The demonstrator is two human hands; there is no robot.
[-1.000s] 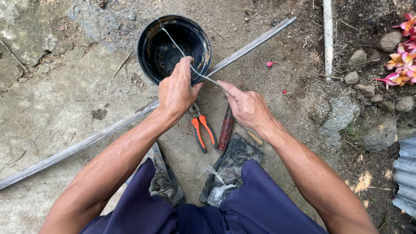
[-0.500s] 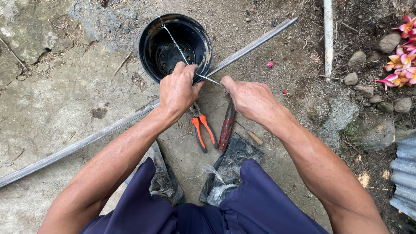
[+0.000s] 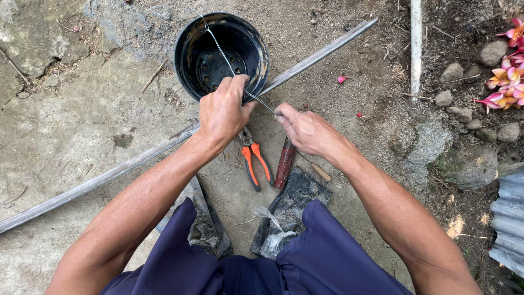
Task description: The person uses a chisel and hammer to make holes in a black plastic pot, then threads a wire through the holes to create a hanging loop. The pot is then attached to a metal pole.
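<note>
Running taut across the mouth of a black plastic pot (image 3: 188,63), a thin metal wire (image 3: 221,50) stretched from the pot's far rim down to the near rim and on toward the person. The left hand (image 3: 222,113) was closed around the near rim where the wire crossed it, fingers curled over the edge. The right hand (image 3: 305,128) pinched the wire's free end just beside the left, thumb and forefinger shut on it. The pot stood upright on bare ground, its holed bottom visible inside. Just below the hands lay orange-handled pliers (image 3: 254,164) and, beside them, a dark red-handled tool (image 3: 284,164). A long grey bar (image 3: 109,176) ran diagonally under the pot's near edge. A white pipe (image 3: 416,43) lay farther right, with stones and pink flowers (image 3: 505,82) near the edge.
</note>
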